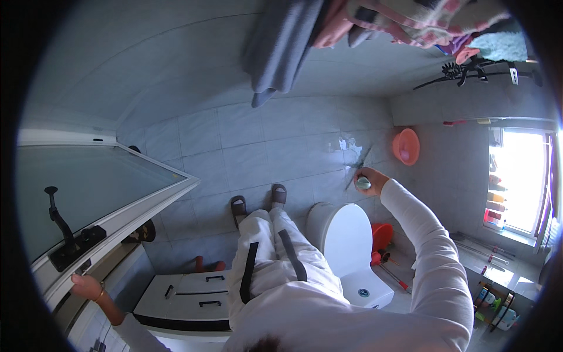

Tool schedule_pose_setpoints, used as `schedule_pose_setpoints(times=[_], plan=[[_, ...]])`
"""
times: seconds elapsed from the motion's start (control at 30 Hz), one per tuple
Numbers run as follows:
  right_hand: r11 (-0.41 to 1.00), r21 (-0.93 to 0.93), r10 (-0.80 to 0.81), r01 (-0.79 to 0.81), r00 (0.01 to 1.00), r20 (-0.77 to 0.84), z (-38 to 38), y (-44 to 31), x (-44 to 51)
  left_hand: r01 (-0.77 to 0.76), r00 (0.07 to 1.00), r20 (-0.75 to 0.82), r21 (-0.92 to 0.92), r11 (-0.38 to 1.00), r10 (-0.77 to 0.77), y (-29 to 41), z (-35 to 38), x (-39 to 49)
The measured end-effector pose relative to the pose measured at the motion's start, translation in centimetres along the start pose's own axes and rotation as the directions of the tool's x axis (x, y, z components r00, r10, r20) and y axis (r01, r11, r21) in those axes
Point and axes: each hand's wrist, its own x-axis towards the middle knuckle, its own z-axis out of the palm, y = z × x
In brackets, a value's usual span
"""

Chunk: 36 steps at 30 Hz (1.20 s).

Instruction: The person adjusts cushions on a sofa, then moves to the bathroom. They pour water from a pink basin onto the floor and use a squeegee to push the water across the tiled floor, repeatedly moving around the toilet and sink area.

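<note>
At the lower left my left hand (86, 288) is on the white edge of a glass-panelled door (118, 211), close below its black handle (66, 233); the fingers are partly hidden behind the edge. My right hand (374, 181) is closed around a handle with a pale green rounded end (363, 183), held over the tiled floor to the right of my feet. A thin dark part near that hand reaches down towards the floor; what tool it belongs to cannot be told. A wet patch (352, 148) shines on the tiles beside it.
The white toilet (349, 233) stands beside my legs, with a red basin (382, 235) behind it. An orange basin (406, 147) sits by the wall. A white cabinet (184, 299) is at lower left. Towels (286, 48) hang above, and bottles (496, 198) line the windowsill.
</note>
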Motion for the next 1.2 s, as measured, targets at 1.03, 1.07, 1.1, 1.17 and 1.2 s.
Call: schedule_pose_setpoints(times=[1.03, 1.07, 1.1, 1.17, 1.2], plan=[[0.883, 0.322, 0.029, -0.341, 0.724, 0.689, 16.7, 13.5, -25.7, -0.214, 0.976, -0.068, -0.478, 0.852, 0.207, 4.3, -1.9, -2.0], [0.966, 0.132, 0.132, -0.224, 0.859, 0.495, 15.0, 14.3, -26.3, -0.219, 0.975, -0.083, -0.464, 0.858, 0.205, 4.6, -2.1, -1.9], [0.873, -0.461, -0.106, 0.159, 0.985, 0.140, 13.3, 16.0, -26.9, -0.229, 0.973, -0.099, -0.451, 0.863, 0.207, 4.8, -2.2, -1.8], [0.399, -0.899, -0.203, 0.181, 0.973, 0.107, 11.3, 18.9, -27.0, -0.252, 0.968, -0.128, -0.435, 0.864, 0.218, 5.2, -2.5, -1.6], [0.438, -0.883, -0.121, 0.168, 0.984, 0.127, 10.5, 19.6, -27.3, -0.256, 0.967, -0.123, -0.430, 0.866, 0.225, 5.5, -2.6, -1.6]])
